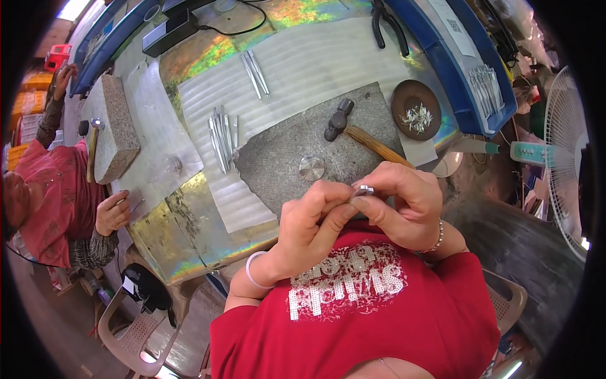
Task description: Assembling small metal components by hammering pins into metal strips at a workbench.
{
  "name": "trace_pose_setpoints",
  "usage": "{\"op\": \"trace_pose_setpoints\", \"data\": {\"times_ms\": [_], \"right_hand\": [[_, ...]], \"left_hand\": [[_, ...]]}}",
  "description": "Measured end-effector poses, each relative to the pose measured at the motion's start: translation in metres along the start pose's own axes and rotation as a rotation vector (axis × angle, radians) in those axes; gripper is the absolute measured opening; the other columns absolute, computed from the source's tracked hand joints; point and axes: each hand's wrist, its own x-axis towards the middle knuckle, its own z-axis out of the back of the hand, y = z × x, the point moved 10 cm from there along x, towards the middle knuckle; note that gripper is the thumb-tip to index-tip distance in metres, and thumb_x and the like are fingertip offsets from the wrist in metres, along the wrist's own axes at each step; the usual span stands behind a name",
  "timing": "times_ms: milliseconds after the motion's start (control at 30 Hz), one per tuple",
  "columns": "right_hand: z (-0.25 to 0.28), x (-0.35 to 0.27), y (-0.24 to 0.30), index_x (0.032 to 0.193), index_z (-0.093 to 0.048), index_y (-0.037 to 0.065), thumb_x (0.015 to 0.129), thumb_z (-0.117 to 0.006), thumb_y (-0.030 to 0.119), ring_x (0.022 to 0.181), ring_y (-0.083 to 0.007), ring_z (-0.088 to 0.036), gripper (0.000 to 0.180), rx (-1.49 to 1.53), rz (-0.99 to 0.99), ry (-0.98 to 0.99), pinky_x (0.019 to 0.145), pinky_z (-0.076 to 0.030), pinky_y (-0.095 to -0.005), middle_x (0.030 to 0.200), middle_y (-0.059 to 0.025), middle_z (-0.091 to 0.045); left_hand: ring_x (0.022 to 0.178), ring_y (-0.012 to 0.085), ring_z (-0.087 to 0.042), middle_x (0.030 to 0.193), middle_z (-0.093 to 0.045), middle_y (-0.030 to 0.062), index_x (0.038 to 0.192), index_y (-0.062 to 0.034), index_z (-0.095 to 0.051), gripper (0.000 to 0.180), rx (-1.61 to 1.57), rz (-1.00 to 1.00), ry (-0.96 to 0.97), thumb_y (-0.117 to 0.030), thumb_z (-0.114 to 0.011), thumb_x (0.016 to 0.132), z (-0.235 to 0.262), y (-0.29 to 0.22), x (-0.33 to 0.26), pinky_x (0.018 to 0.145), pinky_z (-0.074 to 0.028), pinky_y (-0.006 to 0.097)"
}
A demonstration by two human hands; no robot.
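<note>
My left hand (315, 221) and my right hand (404, 197) meet just past the near edge of a grey stone slab (278, 161). Both are closed, fingertips pinching a small shiny metal piece (364, 189) between them; its exact kind is too small to tell. On the slab lie a round silver metal disc (311, 168) and a ball-peen hammer (369, 143) with a wooden handle, its dark head to the far side. A brown bowl (404, 95) of small silver pins stands right of the slab.
Slim silver metal pieces lie in groups (221, 140) on white foam sheeting (297, 63). Black-handled pliers (389, 28) and a blue bin (442, 63) are at the far right. A fan (565, 158) stands right. At left, a co-worker's hand (113, 213) is near a granite block (113, 126).
</note>
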Motion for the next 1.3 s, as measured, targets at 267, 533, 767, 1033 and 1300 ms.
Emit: {"op": "trace_pose_setpoints", "data": {"times_ms": [267, 533, 767, 1033, 1300], "right_hand": [[0.0, 0.004, 0.013, 0.086, -0.062, 0.0, 0.077, -0.072, 0.004, 0.054, -0.014, -0.059, 0.014, -0.023, 0.102, 0.013, 0.047, -0.043, -0.0235, 0.067, -0.0078, -0.059], [0.0, 0.001, 0.009, 0.082, -0.061, 0.0, 0.078, -0.07, 0.003, 0.054, -0.0122, -0.061, 0.01, -0.06, 0.043, 0.013, 0.046, -0.044, -0.0226, 0.064, -0.0072, -0.059], [-0.02, -0.005, -0.058, 0.078, -0.053, 0.002, 0.086, -0.062, 0.006, 0.044, -0.0018, -0.046, 0.013, 0.525, -0.54, 0.07, 0.038, -0.032, -0.0162, 0.06, -0.0003, -0.056], [-0.022, -0.007, -0.079, 0.075, -0.053, 0.006, 0.087, -0.062, 0.012, 0.038, -0.001, -0.039, 0.016, 0.809, -0.673, -0.031, 0.034, -0.027, -0.0163, 0.058, 0.0003, -0.054], [-0.019, -0.017, -0.072, 0.077, -0.052, 0.006, 0.088, -0.061, 0.01, 0.038, -0.0008, -0.038, 0.014, 0.76, -0.629, -0.101, 0.034, -0.028, -0.0155, 0.06, 0.0001, -0.054]], "left_hand": [[0.071, 0.0154, -0.066, 0.083, -0.065, 0.0111, 0.096, -0.0002, -0.055, 0.012, 0.018, -0.08, 0.034, 0.002, -0.06, 0.086, -0.001, -0.007, 0.0, 0.062, -0.05, 0.025], [0.068, 0.0159, -0.066, 0.078, -0.066, 0.0109, 0.095, -0.0006, -0.054, 0.011, 0.029, -0.045, 0.083, 0.001, -0.061, 0.086, -0.007, -0.006, 0.002, 0.059, -0.05, 0.025], [0.053, 0.0037, -0.051, 0.058, -0.059, 0.0048, 0.086, -0.0012, -0.048, 0.013, -0.099, 0.279, 0.133, -0.006, -0.06, 0.088, -0.01, 0.019, 0.002, 0.049, -0.04, 0.021], [0.055, 0.0105, -0.06, 0.07, -0.062, 0.0086, 0.096, 0.0027, -0.047, 0.016, -0.319, 0.482, 0.321, -0.01, -0.056, 0.091, -0.02, 0.021, 0.016, 0.046, -0.046, 0.019], [0.053, 0.0089, -0.059, 0.067, -0.061, 0.0072, 0.093, 0.0023, -0.048, 0.018, -0.251, 0.511, 0.355, -0.011, -0.059, 0.09, -0.023, 0.018, 0.015, 0.045, -0.046, 0.019]]}}
